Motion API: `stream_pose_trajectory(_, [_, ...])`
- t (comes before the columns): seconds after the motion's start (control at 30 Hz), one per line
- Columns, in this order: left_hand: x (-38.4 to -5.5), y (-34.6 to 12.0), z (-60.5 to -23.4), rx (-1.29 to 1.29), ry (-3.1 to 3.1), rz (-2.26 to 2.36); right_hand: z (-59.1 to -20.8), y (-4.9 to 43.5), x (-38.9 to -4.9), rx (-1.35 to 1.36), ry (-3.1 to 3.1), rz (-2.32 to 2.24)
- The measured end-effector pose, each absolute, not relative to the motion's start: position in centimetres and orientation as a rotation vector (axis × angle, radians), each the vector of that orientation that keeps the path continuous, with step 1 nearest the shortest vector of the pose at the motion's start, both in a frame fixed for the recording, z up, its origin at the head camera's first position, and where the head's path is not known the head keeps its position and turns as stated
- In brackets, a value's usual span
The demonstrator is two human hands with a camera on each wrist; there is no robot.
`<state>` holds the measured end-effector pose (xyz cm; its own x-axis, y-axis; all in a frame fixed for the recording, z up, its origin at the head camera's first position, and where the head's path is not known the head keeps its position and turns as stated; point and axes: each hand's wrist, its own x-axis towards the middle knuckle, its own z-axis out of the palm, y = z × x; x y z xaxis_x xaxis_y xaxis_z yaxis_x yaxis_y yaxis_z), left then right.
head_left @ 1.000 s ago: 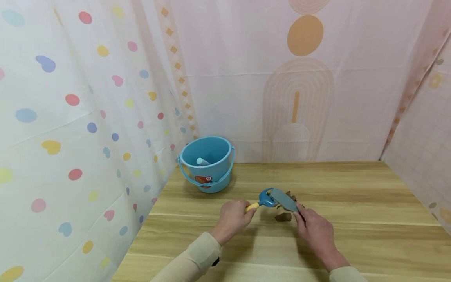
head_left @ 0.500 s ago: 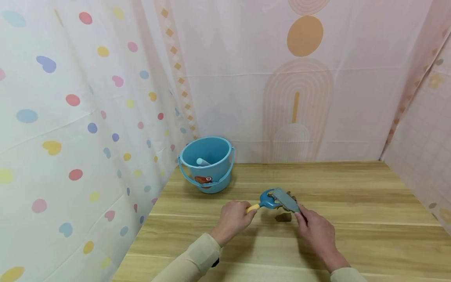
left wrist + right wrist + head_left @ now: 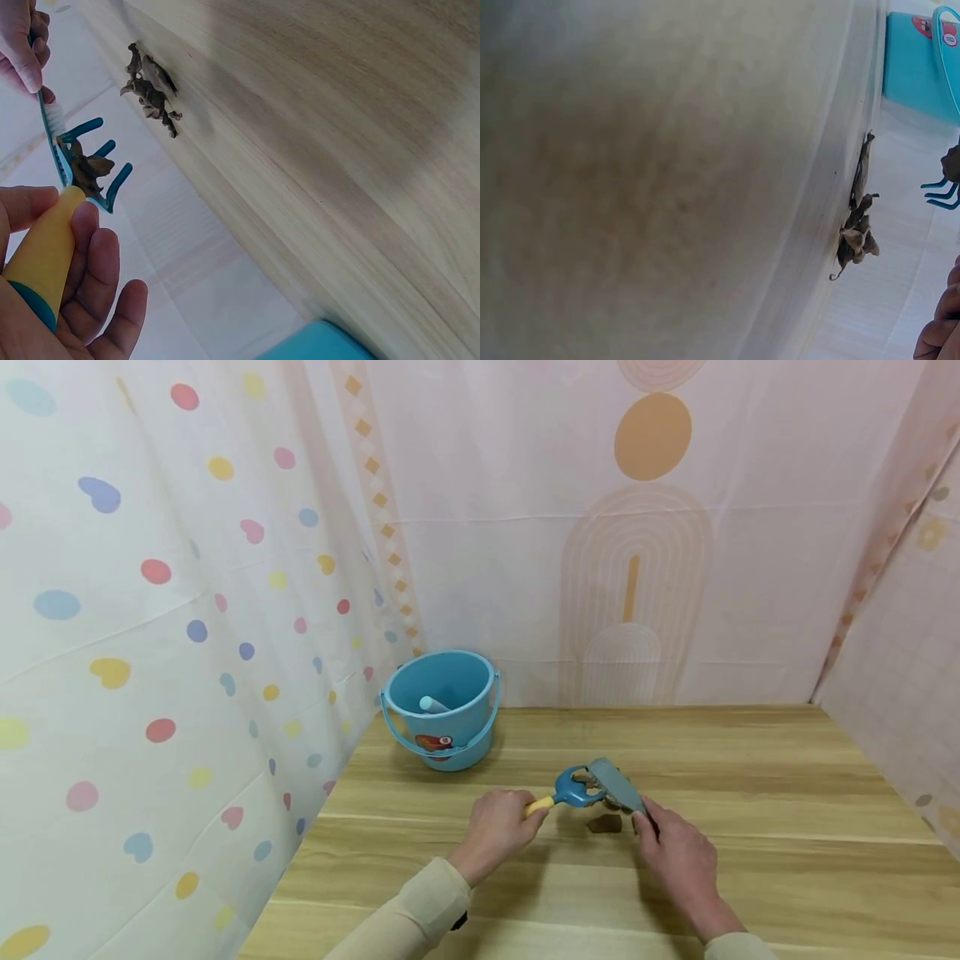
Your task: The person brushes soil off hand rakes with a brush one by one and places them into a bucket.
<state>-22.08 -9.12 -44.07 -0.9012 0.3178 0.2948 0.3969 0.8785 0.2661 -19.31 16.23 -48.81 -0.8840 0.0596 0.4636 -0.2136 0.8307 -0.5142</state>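
My left hand (image 3: 501, 823) grips the yellow handle of a small blue hand rake (image 3: 573, 787). In the left wrist view, brown dry leaves (image 3: 91, 169) sit among the rake's curved prongs. My right hand (image 3: 681, 855) holds a flat blue-grey brush (image 3: 617, 783) by its handle. Pale bristles of the brush show in the left wrist view, right beside the rake head. In the head view the brush overlaps the rake's prongs. On the wooden table below lies a clump of dry leaves (image 3: 859, 232); one flat brown leaf (image 3: 604, 823) shows nearest me.
A light blue bucket (image 3: 457, 735) with its handle hanging down stands at the back left of the table (image 3: 765, 793). Inside it leans a pale blue rod-like thing (image 3: 432, 704). Patterned curtains (image 3: 510, 593) hang behind and on both sides.
The brush has slid right and slightly down, from over the rake head to its prong ends. My left hand and the rake have shifted slightly right.
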Motion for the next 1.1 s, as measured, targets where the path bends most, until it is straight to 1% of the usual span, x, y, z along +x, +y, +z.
stream_pose_trajectory(0.37, [-21.98,-9.02,-44.30,-0.563,-2.791,-0.466,-48.77,15.79,-19.17,0.237,-2.479,0.778])
stream_pose_trajectory(0.67, [-21.86,-8.77,-44.53,-0.574,-2.809,-0.472,-48.70,16.02,-19.23,0.074,-2.597,0.792])
stream_pose_trajectory(1.1, [-21.75,-8.66,-44.78,-0.592,-2.802,-0.482,-48.84,16.50,-19.18,0.062,-2.601,0.844])
